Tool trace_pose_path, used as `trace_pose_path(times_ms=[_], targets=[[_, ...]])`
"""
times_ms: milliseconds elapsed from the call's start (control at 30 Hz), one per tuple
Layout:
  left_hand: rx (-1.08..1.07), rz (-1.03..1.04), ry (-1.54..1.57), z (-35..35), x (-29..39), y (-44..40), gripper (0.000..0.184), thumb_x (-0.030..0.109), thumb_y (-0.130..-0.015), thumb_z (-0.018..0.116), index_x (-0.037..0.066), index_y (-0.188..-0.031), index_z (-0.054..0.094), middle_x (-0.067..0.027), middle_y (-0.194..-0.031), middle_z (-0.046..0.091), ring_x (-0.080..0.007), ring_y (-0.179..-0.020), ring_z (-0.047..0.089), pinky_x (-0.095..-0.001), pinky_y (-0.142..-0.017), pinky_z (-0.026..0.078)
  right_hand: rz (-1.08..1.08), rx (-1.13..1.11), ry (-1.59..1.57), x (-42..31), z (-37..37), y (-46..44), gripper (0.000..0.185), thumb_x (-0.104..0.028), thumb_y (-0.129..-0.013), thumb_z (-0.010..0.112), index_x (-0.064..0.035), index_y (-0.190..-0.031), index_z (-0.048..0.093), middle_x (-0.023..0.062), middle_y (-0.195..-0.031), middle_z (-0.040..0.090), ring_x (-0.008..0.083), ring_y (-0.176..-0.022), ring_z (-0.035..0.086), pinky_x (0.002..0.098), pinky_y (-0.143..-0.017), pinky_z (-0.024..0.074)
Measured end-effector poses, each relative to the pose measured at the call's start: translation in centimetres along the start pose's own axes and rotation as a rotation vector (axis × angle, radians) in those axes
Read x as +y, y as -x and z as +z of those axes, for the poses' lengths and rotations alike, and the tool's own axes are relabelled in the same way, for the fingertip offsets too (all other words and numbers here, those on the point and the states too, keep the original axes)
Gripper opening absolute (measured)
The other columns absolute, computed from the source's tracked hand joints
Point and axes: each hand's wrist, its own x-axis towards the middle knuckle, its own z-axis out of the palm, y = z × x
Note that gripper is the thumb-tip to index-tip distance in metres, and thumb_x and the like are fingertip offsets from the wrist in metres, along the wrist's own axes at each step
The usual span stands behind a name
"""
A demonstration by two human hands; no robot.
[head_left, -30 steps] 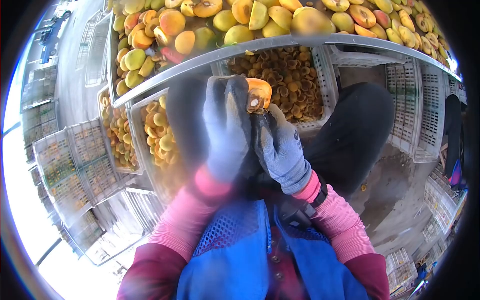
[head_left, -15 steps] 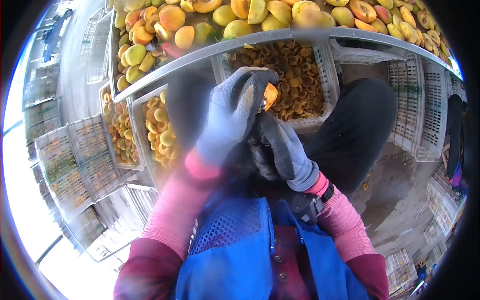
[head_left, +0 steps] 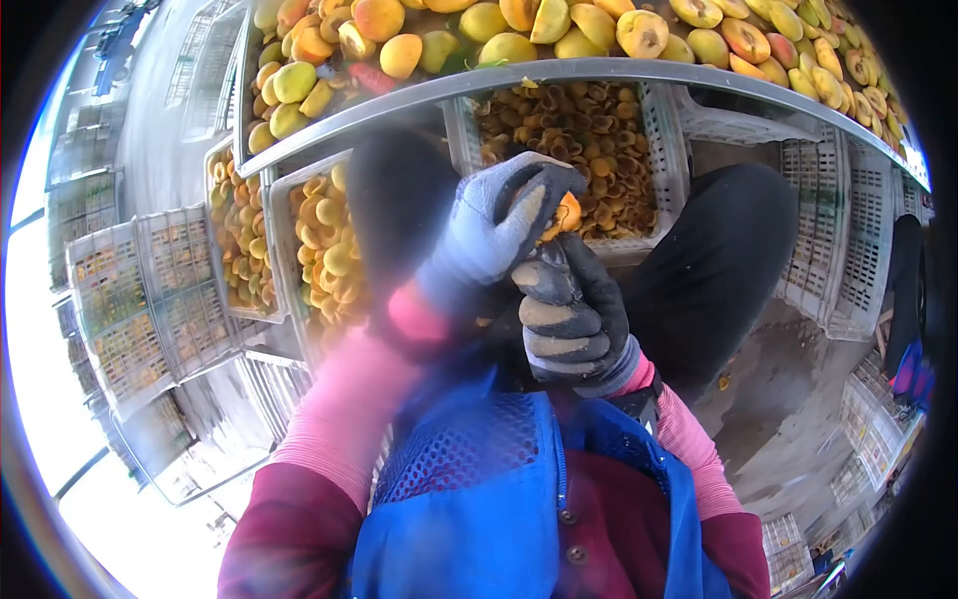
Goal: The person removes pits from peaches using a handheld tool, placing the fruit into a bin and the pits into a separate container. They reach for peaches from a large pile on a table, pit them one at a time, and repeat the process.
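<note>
In front of my lap, my left hand, in a grey-blue glove with dark fingertips, is closed around an orange-fleshed apricot piece. Just below it, my right hand is curled into a fist with its fingers towards me, its thumb side up against the fruit. Whatever that fist holds is hidden, though something dark and shiny shows between the two hands. Beyond them, a white crate between my knees holds many hollow, brownish-orange fruit pieces.
A metal-edged table heaped with whole and halved apricots spans the far side. Two crates of yellow halves stand at the left. Stacked crates are farther left, and more crates stand to the right.
Both hands have shifted right in view, along with the scene. My right hand has rolled over, so its curled fingers now face me. The apricot piece stays in my left hand.
</note>
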Motion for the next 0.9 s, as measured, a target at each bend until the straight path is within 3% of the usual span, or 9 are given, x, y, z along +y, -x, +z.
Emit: trace_pose_path(times_ms=[67, 133, 200, 267, 367, 500, 600, 767, 900], targets=[[0.103, -0.148, 0.376, 1.2, -0.2, 0.5, 0.035, 0.028, -0.095, 0.045, -0.002, -0.095, 0.062, -0.0072, -0.085, 0.063, -0.0148, -0.080, 0.059, -0.0268, -0.075, 0.047, 0.011, -0.093, 0.044, 0.0, 0.1, -0.1, 0.053, -0.056, -0.094, 0.031, -0.0098, -0.102, 0.055, -0.0008, -0.060, 0.040, 0.0092, -0.043, 0.037, 0.0254, -0.037, 0.0322], [0.277, -0.134, 0.264, 1.5, -0.3, 1.7, 0.040, 0.035, -0.095, 0.045, 0.000, -0.096, 0.063, -0.0075, -0.086, 0.063, -0.0144, -0.080, 0.060, -0.0265, -0.074, 0.047, -0.034, -0.194, 0.132, -0.6, 0.3, -0.1, 0.050, -0.053, -0.095, 0.032, -0.0072, -0.104, 0.051, -0.0013, -0.057, 0.041, 0.0076, -0.040, 0.039, 0.0225, -0.034, 0.0337], [0.438, -0.444, 0.719, 0.8, -1.8, 2.2, 0.043, 0.038, -0.096, 0.043, 0.001, -0.098, 0.064, -0.0080, -0.088, 0.064, -0.0141, -0.080, 0.060, -0.0264, -0.074, 0.047, -0.173, -0.100, 0.182, -0.9, 0.2, -0.1, 0.049, -0.049, -0.096, 0.034, -0.0041, -0.105, 0.049, -0.0019, -0.055, 0.040, 0.0063, -0.039, 0.041, 0.0201, -0.031, 0.0350], [0.403, -0.314, 0.568, -1.8, -1.8, 3.6, 0.034, 0.031, -0.095, 0.047, 0.003, -0.110, 0.059, -0.0098, -0.096, 0.063, -0.0171, -0.086, 0.061, -0.0303, -0.078, 0.049, -0.241, 0.073, 0.162, -1.4, -1.3, 0.7, 0.050, -0.049, -0.096, 0.034, -0.0035, -0.103, 0.052, -0.0020, -0.057, 0.040, 0.0066, -0.041, 0.040, 0.0203, -0.033, 0.0345], [0.456, 0.247, -0.645, -7.7, -2.1, 7.2, 0.035, 0.026, -0.093, 0.052, 0.005, -0.121, 0.053, -0.0105, -0.105, 0.064, -0.0187, -0.092, 0.062, -0.0333, -0.080, 0.049, -0.188, 0.166, 0.143, -2.5, -2.7, 1.0, 0.051, -0.050, -0.096, 0.035, -0.0037, -0.101, 0.056, -0.0022, -0.059, 0.039, 0.0069, -0.043, 0.037, 0.0204, -0.034, 0.0319], [0.617, -0.620, -0.896, -18.2, -6.2, 12.9, 0.031, 0.029, -0.087, 0.059, 0.004, -0.106, 0.063, -0.0118, -0.093, 0.067, -0.0233, -0.084, 0.065, -0.0327, -0.075, 0.049, -0.232, 0.309, 0.264, -2.5, -1.4, 1.5, 0.049, -0.051, -0.094, 0.039, -0.0059, -0.094, 0.059, -0.0015, -0.058, 0.038, 0.0073, -0.041, 0.035, 0.0204, -0.032, 0.0283], [0.472, -0.810, -1.242, -18.8, -4.9, 11.1, 0.027, 0.029, -0.087, 0.060, 0.004, -0.097, 0.066, -0.0130, -0.087, 0.067, -0.0278, -0.078, 0.064, -0.0336, -0.073, 0.049, -0.241, 0.447, 0.259, -3.4, -2.2, 1.3, 0.047, -0.052, -0.093, 0.042, -0.0074, -0.086, 0.058, -0.0020, -0.059, 0.039, 0.0072, -0.040, 0.033, 0.0201, -0.032, 0.0268], [0.531, -0.124, -1.057, -13.7, -1.2, -2.2, 0.028, 0.030, -0.082, 0.066, 0.006, -0.095, 0.067, -0.0149, -0.089, 0.065, -0.0287, -0.081, 0.063, -0.0377, -0.073, 0.047, -0.289, 0.754, 0.433, -3.5, -1.3, 0.0, 0.045, -0.054, -0.091, 0.045, -0.0108, -0.082, 0.056, -0.0040, -0.056, 0.038, 0.0056, -0.038, 0.029, 0.0188, -0.032, 0.0228], [0.190, -0.136, -1.419, -13.9, -3.4, -11.2, 0.044, 0.041, -0.080, 0.064, 0.008, -0.107, 0.055, -0.0132, -0.086, 0.064, -0.0292, -0.081, 0.063, -0.0402, -0.071, 0.049, -0.383, 0.886, 0.542, -4.4, -0.7, -0.2, 0.044, -0.055, -0.090, 0.048, -0.0129, -0.081, 0.055, -0.0060, -0.054, 0.036, 0.0042, -0.039, 0.028, 0.0180, -0.032, 0.0199]])
